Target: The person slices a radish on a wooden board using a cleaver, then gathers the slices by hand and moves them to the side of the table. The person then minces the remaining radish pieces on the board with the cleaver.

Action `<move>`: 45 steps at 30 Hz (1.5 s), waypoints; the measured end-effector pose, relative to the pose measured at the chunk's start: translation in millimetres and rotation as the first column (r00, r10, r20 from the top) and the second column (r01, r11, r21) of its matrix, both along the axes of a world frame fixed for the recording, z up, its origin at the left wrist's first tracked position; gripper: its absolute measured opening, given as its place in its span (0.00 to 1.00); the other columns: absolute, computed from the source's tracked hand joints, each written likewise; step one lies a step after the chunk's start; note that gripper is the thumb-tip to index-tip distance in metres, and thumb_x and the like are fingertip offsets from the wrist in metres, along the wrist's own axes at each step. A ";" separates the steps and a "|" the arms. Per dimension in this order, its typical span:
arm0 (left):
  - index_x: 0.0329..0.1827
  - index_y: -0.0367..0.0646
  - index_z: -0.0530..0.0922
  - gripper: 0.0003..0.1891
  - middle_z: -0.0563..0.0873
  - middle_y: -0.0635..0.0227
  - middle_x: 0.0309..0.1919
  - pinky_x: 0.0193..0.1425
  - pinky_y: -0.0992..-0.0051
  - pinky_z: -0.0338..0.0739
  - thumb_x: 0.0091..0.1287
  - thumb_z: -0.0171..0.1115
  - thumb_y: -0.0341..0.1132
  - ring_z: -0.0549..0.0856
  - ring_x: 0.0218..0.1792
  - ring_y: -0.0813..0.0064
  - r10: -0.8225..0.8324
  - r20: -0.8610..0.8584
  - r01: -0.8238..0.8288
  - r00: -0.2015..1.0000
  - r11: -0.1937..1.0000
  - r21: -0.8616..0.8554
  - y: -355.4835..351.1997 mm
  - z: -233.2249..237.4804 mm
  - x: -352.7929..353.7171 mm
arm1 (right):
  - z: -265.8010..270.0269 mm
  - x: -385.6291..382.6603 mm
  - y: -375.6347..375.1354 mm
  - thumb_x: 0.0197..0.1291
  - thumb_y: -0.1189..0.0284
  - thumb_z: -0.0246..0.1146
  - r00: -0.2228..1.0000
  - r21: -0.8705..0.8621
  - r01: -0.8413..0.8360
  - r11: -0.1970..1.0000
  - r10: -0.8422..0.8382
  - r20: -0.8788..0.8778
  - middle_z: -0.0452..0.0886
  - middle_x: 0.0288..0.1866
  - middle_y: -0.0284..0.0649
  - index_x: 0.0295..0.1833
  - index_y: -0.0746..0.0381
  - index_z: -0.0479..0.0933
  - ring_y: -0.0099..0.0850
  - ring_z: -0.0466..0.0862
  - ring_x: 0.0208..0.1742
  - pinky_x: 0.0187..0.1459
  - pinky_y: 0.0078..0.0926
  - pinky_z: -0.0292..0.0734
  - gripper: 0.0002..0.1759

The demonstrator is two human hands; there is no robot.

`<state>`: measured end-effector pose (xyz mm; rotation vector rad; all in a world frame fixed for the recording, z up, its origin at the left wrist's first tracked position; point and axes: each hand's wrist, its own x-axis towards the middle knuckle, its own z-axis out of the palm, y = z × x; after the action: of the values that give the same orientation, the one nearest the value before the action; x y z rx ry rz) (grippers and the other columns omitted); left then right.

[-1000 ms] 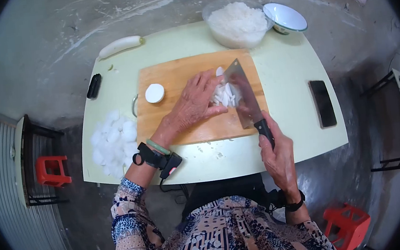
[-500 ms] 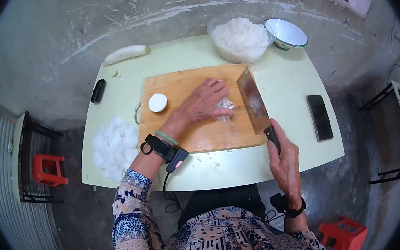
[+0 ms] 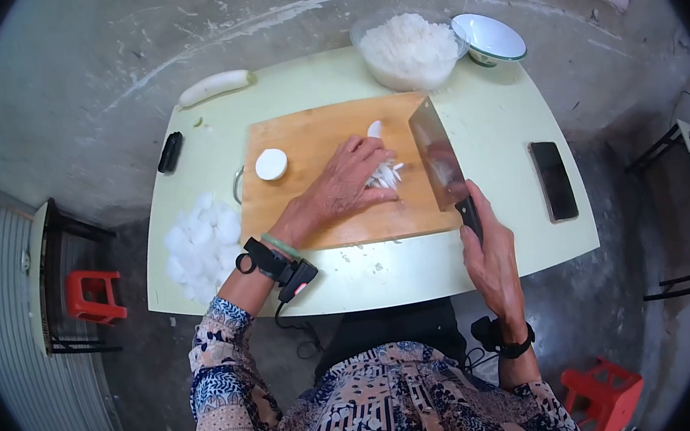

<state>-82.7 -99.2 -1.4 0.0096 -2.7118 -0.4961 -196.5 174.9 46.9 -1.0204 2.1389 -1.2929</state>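
Note:
On the wooden cutting board point(image 3: 303, 130), my left hand point(image 3: 348, 180) is bent over a small heap of white radish strips point(image 3: 387, 176), with fingers and thumb curled round it. Part of the heap is hidden under the palm. One white slice point(image 3: 374, 129) lies just beyond the fingertips. My right hand point(image 3: 492, 255) grips the black handle of a cleaver point(image 3: 437, 152), whose broad blade stands along the board's right end, apart from the strips. A cut radish end point(image 3: 271, 164) sits at the board's left, cut face up.
Thin white slices point(image 3: 202, 244) are heaped left of the board. A whole white radish point(image 3: 216, 86) and a black object point(image 3: 170, 152) lie farther back. A clear bowl of white shreds point(image 3: 411, 55) and an enamel bowl point(image 3: 491, 38) stand at the rear; a phone point(image 3: 553, 181) lies right.
My left hand has shifted slightly towards me and left over the strips, leaving a slice exposed beyond its fingers. The cleaver stays at the board's right end. The camera view has tilted a little.

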 end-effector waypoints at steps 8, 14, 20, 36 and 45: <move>0.52 0.41 0.78 0.20 0.76 0.58 0.50 0.64 0.55 0.75 0.69 0.72 0.46 0.76 0.57 0.53 0.110 -0.023 -0.111 0.994 0.993 -0.047 5.6 -21.4 -9.6 | -9.5 14.8 -5.8 0.69 0.88 0.56 0.949 -0.090 -0.098 0.991 0.065 -0.310 0.80 0.68 0.65 0.82 0.65 0.64 0.61 0.82 0.69 0.68 0.48 0.77 0.36; 0.52 0.40 0.76 0.17 0.76 0.58 0.50 0.61 0.55 0.75 0.71 0.69 0.42 0.77 0.54 0.53 0.130 -0.099 -0.134 0.987 0.990 -0.042 13.2 -19.2 -5.8 | -1.3 22.7 -7.8 0.69 0.88 0.56 0.950 -0.053 -0.130 0.990 0.109 -0.292 0.81 0.67 0.66 0.82 0.65 0.64 0.62 0.82 0.67 0.68 0.49 0.77 0.36; 0.52 0.39 0.76 0.16 0.76 0.58 0.48 0.60 0.54 0.75 0.72 0.68 0.42 0.77 0.54 0.52 0.102 -0.133 -0.114 0.986 0.990 -0.081 8.7 -20.4 -5.9 | 7.5 31.0 -20.3 0.69 0.86 0.55 0.972 -0.019 -0.140 0.990 0.134 -0.191 0.81 0.65 0.68 0.81 0.65 0.66 0.62 0.83 0.65 0.66 0.48 0.78 0.34; 0.54 0.37 0.78 0.15 0.77 0.51 0.60 0.70 0.52 0.71 0.71 0.69 0.36 0.76 0.62 0.46 0.376 -0.114 -0.374 0.920 0.927 0.038 2.4 -27.4 5.1 | -13.2 4.1 -45.5 0.68 0.88 0.56 0.896 -0.029 -0.239 0.971 0.209 -0.392 0.83 0.62 0.61 0.83 0.59 0.65 0.59 0.85 0.60 0.61 0.49 0.79 0.38; 0.52 0.38 0.79 0.11 0.79 0.51 0.56 0.65 0.51 0.72 0.72 0.66 0.32 0.76 0.59 0.47 0.505 -0.373 -0.515 0.778 0.853 0.082 3.0 -30.1 -5.4 | -1.8 9.0 -62.8 0.68 0.87 0.57 0.849 -0.019 -0.230 0.973 0.191 -0.493 0.85 0.53 0.58 0.83 0.58 0.66 0.57 0.86 0.50 0.51 0.51 0.80 0.37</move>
<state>-88.1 -96.2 -31.5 0.5719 -2.1963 -0.2606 -187.5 112.1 45.1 -1.7183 2.2481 -1.1005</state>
